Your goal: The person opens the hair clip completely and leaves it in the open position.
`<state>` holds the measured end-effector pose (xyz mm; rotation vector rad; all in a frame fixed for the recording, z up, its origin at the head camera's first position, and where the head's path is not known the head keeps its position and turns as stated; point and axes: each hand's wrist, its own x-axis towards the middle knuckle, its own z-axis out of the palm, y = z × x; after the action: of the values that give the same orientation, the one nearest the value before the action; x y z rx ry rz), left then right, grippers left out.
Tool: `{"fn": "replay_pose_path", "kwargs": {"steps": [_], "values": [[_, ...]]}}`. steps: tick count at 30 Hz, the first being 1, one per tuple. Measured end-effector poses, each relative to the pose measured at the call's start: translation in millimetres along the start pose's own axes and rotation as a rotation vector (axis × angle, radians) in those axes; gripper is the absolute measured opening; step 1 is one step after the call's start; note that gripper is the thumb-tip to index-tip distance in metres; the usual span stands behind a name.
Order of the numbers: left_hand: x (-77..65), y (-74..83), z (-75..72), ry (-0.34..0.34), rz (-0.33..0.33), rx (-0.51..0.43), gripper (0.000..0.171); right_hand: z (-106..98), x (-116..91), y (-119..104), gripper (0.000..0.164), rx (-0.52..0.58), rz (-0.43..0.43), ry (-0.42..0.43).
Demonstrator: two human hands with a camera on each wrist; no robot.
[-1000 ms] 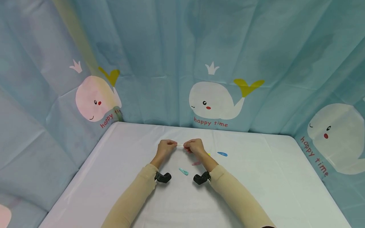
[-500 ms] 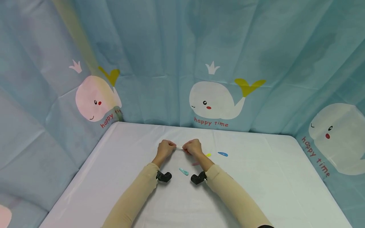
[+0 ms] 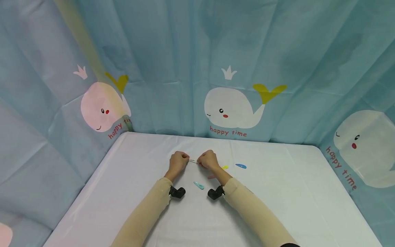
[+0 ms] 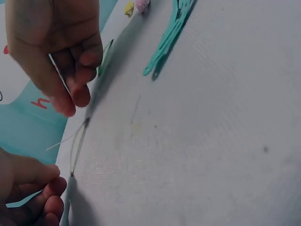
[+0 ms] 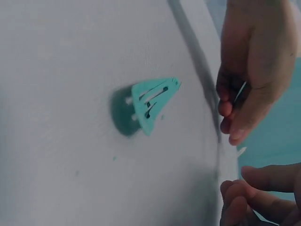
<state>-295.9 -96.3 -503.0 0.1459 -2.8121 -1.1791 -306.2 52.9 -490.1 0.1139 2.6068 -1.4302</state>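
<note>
Between my two hands at the table's far middle is a slim pale hair clip [image 3: 193,161], its thin strips spread apart. The left wrist view shows the hair clip [image 4: 74,150] with one fine prong standing away from the rest. My left hand [image 3: 178,162] pinches its left end with thumb and fingertips. At the other end, my right hand [image 3: 208,159] holds it with bent fingers, knuckles up. The fingertips of the right hand [image 4: 66,61] are right at the clip's end in the left wrist view.
On the white table [image 3: 166,219], a turquoise hair clip [image 3: 199,185] lies between the wrists. A pink clip [image 3: 211,177] is partly behind the right wrist, with a yellow clip [image 3: 225,167] and a blue clip [image 3: 241,166] further right. A whale-print curtain [image 3: 172,103] surrounds the table.
Both hands have shifted slightly left, and the right forearm covers less of the yellow clip. The held clip, earlier one pale strip, now shows separate thin strips.
</note>
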Motion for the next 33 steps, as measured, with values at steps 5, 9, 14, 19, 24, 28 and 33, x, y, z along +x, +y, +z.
{"fn": "replay_pose_path", "kwargs": {"steps": [5,9,14,19,24,28,33], "values": [[-6.6,-2.5,-6.0,0.011,0.024,-0.027,0.013,-13,-15,-4,0.009,-0.041,-0.079,-0.132],[-16.4,0.3,-12.5,0.008,0.041,-0.042,0.012,-20,-26,-3,0.011,-0.068,-0.132,-0.229],[-31.2,4.0,-15.9,-0.059,0.072,-0.056,0.01,-27,-38,-1,0.011,-0.041,-0.105,-0.272],[-43.7,4.4,-15.4,-0.157,0.069,-0.058,0.01,-33,-48,5,0.009,-0.058,-0.116,-0.269],[-54.2,1.8,-14.6,-0.217,0.077,-0.048,0.01,-35,-59,13,0.008,-0.087,-0.114,-0.298],[-62.3,-1.4,-12.2,-0.244,0.111,-0.027,0.009,-34,-67,20,0.008,-0.096,-0.127,-0.311],[-71.5,-1.4,-9.2,-0.255,0.157,0.012,0.005,-29,-73,26,0.007,-0.131,-0.157,-0.31]]}}
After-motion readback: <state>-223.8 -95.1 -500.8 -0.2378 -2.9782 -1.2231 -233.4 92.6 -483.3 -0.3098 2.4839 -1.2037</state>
